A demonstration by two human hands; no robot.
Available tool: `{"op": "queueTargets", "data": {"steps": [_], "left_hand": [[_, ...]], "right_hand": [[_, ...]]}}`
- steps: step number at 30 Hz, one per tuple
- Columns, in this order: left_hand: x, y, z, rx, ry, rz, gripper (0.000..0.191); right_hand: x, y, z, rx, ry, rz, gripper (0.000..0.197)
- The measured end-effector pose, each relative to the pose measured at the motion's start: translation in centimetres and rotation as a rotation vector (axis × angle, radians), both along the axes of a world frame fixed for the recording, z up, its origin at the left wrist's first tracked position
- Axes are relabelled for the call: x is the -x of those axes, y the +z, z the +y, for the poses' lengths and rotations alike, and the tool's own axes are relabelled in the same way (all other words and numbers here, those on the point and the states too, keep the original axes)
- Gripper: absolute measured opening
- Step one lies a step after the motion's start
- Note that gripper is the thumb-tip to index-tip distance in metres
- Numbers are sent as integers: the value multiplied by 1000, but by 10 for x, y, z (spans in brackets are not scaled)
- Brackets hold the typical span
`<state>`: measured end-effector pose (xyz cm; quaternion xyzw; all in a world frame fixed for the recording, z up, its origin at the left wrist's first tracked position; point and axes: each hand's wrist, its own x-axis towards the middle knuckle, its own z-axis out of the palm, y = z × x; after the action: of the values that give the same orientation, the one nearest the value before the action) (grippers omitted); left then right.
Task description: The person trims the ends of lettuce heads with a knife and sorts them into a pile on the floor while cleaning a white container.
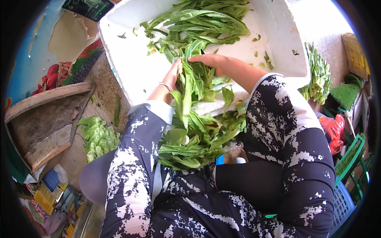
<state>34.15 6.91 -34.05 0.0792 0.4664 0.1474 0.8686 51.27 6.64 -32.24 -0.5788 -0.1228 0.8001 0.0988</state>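
Observation:
My left hand [170, 78], with a pale band at the wrist, grips the left side of a bunch of long green leafy vegetables [188, 89] over the near edge of a white foam box [119, 59]. From the right, my right hand [212, 62] reaches across the same bunch; its palm and most fingers are hidden, so its hold cannot be told. More leafy greens [208, 25] lie inside the box beyond my hands. A heap of loose leaves [190, 148] rests at my lap, below the bunch.
Cut greens lie in a stack [99, 138] on the floor at left and another [318, 74] right of the box. A wooden-edged board [47, 99] stands at left. A red plastic bag [335, 132] and a blue plastic basket [342, 205] are at right.

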Motion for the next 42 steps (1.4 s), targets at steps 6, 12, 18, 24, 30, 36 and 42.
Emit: {"op": "queueTargets", "data": {"steps": [6,12,18,24,30,36,42], "left_hand": [[10,65,-8,-22,10,-56,38],[27,186,-44,-257,-92,8,41],[84,228,-110,-713,-198,172,70],[132,209,-210,-833,-296,300,64],[142,142,-245,-1041,-499,523,57],[133,129,-236,-1153,-667,672,54],[124,101,-232,-1096,-924,788,51]], "right_hand": [[0,47,-10,-75,21,0,30],[8,154,-47,-324,62,-57,29],[44,246,-119,-524,89,-170,43],[84,224,-207,-887,454,-420,51],[115,170,-255,-847,454,-651,43],[125,119,-278,-843,360,-765,45],[126,89,-288,-683,273,-740,54]]}}
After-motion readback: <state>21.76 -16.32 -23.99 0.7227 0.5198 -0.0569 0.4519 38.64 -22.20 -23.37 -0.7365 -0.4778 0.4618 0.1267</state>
